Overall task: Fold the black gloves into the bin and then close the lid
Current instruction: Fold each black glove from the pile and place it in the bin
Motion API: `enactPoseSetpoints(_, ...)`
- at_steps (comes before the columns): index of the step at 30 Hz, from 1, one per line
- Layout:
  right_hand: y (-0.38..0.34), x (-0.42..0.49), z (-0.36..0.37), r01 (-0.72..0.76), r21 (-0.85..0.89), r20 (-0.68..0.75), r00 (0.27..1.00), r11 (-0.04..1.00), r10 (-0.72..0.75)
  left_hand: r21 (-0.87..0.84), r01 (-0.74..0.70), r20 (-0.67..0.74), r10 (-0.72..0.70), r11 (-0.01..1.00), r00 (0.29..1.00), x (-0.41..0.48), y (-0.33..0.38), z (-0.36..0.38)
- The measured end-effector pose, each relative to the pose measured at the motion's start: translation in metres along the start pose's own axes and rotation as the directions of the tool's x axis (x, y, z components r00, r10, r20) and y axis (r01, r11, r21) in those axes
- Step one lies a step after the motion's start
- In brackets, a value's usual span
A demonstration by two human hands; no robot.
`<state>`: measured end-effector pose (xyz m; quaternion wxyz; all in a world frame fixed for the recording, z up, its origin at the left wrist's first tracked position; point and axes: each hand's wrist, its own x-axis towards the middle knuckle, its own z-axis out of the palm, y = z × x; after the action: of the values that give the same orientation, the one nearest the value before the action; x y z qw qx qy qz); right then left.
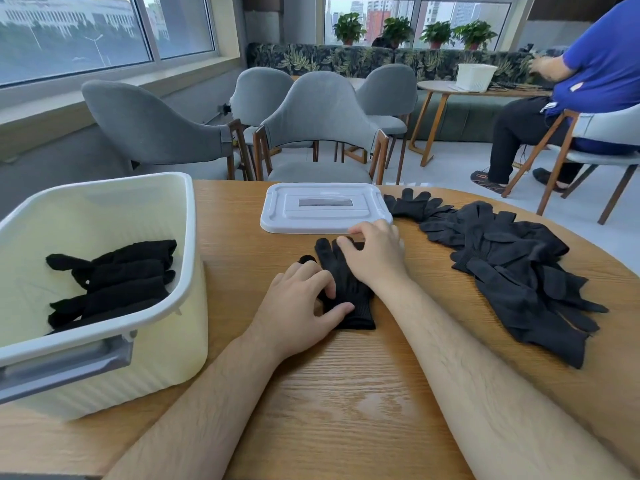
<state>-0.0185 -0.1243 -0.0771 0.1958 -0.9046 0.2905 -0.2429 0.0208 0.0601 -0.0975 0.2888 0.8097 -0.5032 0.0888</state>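
Observation:
A black glove [349, 292] lies flat on the wooden table [346, 393] in front of me, fingers pointing away. My left hand [298, 306] rests on its cuff end with fingers spread. My right hand [375, 251] presses on its finger end. To the right lies a pile of black gloves [512, 268]. The cream bin [104, 341] stands at the left, open, with several folded black gloves [114, 278] inside. Its white lid [325, 207] lies flat on the table beyond my hands.
Grey chairs [318, 126] stand behind the table's far edge. A person in blue [588, 81] sits at another table at the back right. The bin's grey handle [65, 368] faces me at the near left.

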Motion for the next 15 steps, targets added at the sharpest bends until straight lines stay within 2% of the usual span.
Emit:
enactPoseSetpoints(3, 0.0078, 0.0010, -0.0022, -0.091, -0.072, 0.015, 0.996, 0.993, 0.092, 0.000, 0.003, 0.006, -0.003, 1.000, 1.000, 0.0002, 0.0007, -0.0002)
enactPoseSetpoints(6, 0.0084, 0.0003, 0.0013, -0.046, -0.046, 0.020, 0.999, 0.998, 0.047, 0.001, 0.004, 0.013, -0.004, 1.000, 1.000, 0.0000, 0.0003, 0.0001)
enactPoseSetpoints(10, 0.0049, 0.0028, 0.0044, 0.022, 0.027, -0.043, 0.999, 0.999, -0.021, -0.002, 0.005, 0.008, -0.005, 1.000, 1.000, -0.0001, -0.0005, 0.0002)
enactPoseSetpoints(15, 0.0058, 0.0030, 0.0045, -0.005, 0.052, 0.011, 1.000, 0.999, 0.004, 0.012, -0.002, 0.012, 0.002, 1.000, 1.000, 0.0002, 0.0006, -0.0002)
